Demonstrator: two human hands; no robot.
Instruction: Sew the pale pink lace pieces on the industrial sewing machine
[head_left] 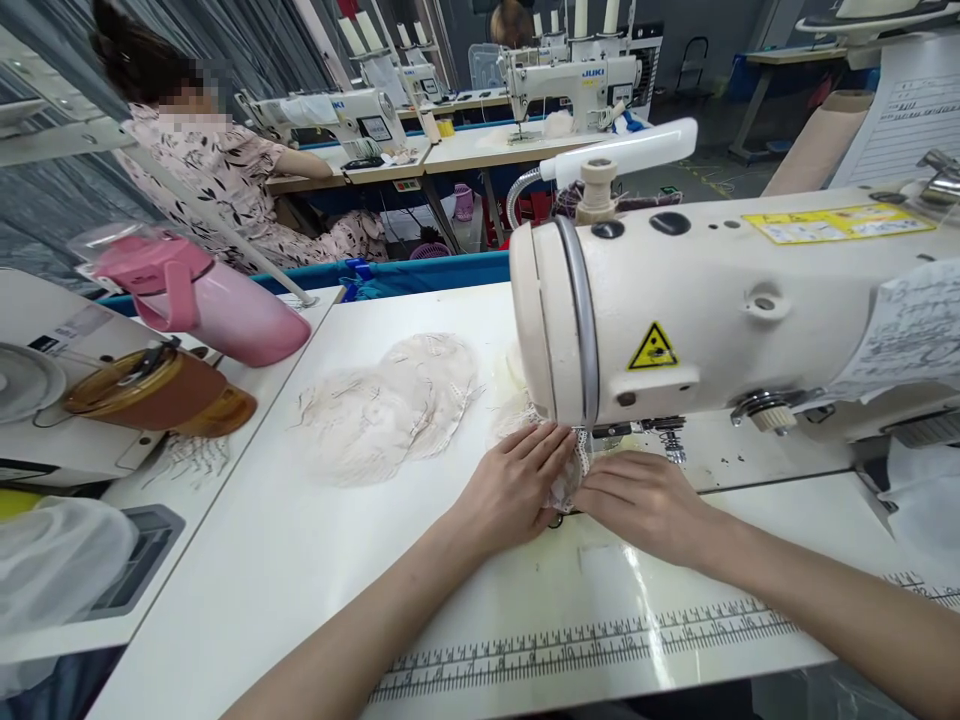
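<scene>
Sewing machine [712, 310], one close by, at three o'clock; one pink bottle [225, 300], past nine; two overlapping sheer pieces [375, 410], toward eight. Left hand [517, 485], fingers together, and right hand [645, 500], fingers bunched, meet on one lace-edged piece [568, 482] near five; pinching or not, I can't tell.

We have a pale, sheer fabric piece [568, 487] with white lacy trim, partly covered by our fingers [536, 440]. It lies below the left end of the sewing machine [720, 310].
</scene>
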